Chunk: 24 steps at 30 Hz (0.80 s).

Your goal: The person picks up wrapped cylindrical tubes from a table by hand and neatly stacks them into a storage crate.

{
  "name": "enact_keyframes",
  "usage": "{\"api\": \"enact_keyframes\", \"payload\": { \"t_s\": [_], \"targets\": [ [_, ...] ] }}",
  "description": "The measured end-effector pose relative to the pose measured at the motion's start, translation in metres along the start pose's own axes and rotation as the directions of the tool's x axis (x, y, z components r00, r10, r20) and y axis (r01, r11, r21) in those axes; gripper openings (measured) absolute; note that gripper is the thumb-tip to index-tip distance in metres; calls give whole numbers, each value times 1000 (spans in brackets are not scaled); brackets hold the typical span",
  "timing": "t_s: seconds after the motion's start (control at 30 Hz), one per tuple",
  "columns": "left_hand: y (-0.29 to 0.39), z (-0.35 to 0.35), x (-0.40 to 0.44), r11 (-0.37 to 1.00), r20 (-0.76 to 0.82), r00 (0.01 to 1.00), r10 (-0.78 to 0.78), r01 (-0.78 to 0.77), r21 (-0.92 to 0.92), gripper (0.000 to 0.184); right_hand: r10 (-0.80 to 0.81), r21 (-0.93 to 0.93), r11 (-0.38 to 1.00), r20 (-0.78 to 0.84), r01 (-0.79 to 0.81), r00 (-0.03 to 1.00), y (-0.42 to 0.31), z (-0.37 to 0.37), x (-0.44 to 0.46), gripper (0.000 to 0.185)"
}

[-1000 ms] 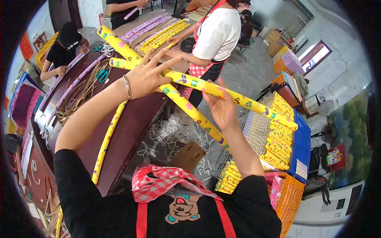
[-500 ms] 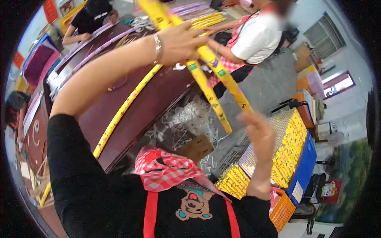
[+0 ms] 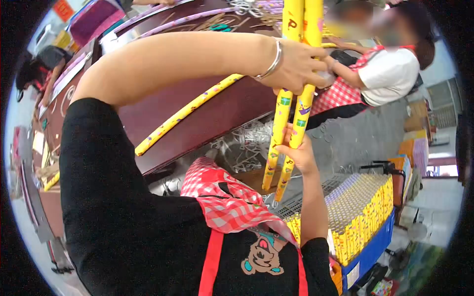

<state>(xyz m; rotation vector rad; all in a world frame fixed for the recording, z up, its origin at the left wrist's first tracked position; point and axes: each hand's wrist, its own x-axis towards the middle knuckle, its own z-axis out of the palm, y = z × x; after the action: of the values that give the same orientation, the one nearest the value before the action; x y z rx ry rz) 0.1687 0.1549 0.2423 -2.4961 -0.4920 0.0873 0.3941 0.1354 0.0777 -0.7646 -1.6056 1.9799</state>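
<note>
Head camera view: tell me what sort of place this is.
Probably a small workshop that makes or packs printed tubes. Two yellow tubes are being handled, a blue crate holds many similar ones, and a co-worker in a checked apron is at the dark table.

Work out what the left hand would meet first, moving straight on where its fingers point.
With its two yellow tubes, the left hand would probably meet the co-worker's forearm first, though the depth is unclear.
</note>
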Motion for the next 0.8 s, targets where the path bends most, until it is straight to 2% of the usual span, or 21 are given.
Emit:
{"api": "enact_keyframes", "payload": {
  "t_s": [0.03, 0.1, 0.17, 0.23, 0.3, 0.33, 0.37, 0.4, 0.43, 0.47, 0.5, 0.53, 0.57, 0.63, 0.7, 0.77, 0.8],
  "targets": [
    [-1, 1, -4, 1000, 19, 1000, -15, 15, -12, 15, 12, 9, 1000, 22, -12, 1000, 4, 4, 3, 56],
    [-2, 4, -15, 1000, 13, 1000, -22, 22, -6, 15, -26, -53, 998, -37, 24, 999, 9, 8, 8, 50],
    [1, 1, -28, 995, -45, 994, -96, 95, -28, 20, 14, -75, 997, -101, -22, 995, 3, 13, 10, 40],
    [19, 1, -47, 966, -181, 949, -257, 256, -26, 25, -13, -293, 956, -84, -12, 996, -3, 9, 8, 35],
    [50, 7, -78, 807, -350, 734, -581, 466, -363, 26, 38, -270, 961, -99, -64, 994, -9, 7, 0, 32],
    [64, 30, -96, 739, -502, 548, -670, 556, -380, 28, 29, -368, 928, -95, -62, 995, -8, 2, -3, 33],
    [90, 65, -110, 516, -451, 321, -833, 745, -423, 31, 19, -461, 886, -90, -59, 996, -4, -2, -8, 33],
    [117, 108, -119, 209, -266, 84, -960, 848, -487, 38, 25, -457, 888, -68, -53, 997, 2, -6, -14, 33],
    [146, 152, -123, -52, -77, -92, -993, 909, -413, 41, 67, -348, 931, -142, -113, 988, 8, -11, -16, 35],
    [174, 197, -124, -198, 85, -180, -980, 903, -382, 52, 118, -239, 957, -205, -167, 972, 13, -16, -17, 37],
    [195, 215, -120, -190, 227, -149, -962, 967, -169, 64, 128, -252, 953, -176, -170, 976, 16, -20, -20, 37],
    [203, 224, -115, -178, 271, -158, -950, 983, -51, 71, 119, -185, 970, -190, -155, 974, 15, -25, -22, 38],
    [205, 232, -116, -186, 264, -162, -951, 980, -68, 71, 106, -122, 983, -223, -136, 969, 15, -32, -26, 39],
    [202, 245, -109, -350, 501, -278, -820, 935, -55, 71, 69, -200, 970, -316, -137, 946, 15, -48, -37, 40],
    [197, 253, -108, -302, 471, -240, -849, 951, -59, 59, 18, -112, 992, -332, -59, 943, 14, -48, -47, 39],
    [204, 295, -116, -269, 446, -247, -860, 963, 14, 43, -29, -138, 990, -375, -25, 927, 9, -51, -56, 37],
    [202, 292, -118, -238, 424, -213, -880, 971, -8, 31, -34, -156, 987, -392, -31, 919, 6, -52, -60, 37]
  ]
}}
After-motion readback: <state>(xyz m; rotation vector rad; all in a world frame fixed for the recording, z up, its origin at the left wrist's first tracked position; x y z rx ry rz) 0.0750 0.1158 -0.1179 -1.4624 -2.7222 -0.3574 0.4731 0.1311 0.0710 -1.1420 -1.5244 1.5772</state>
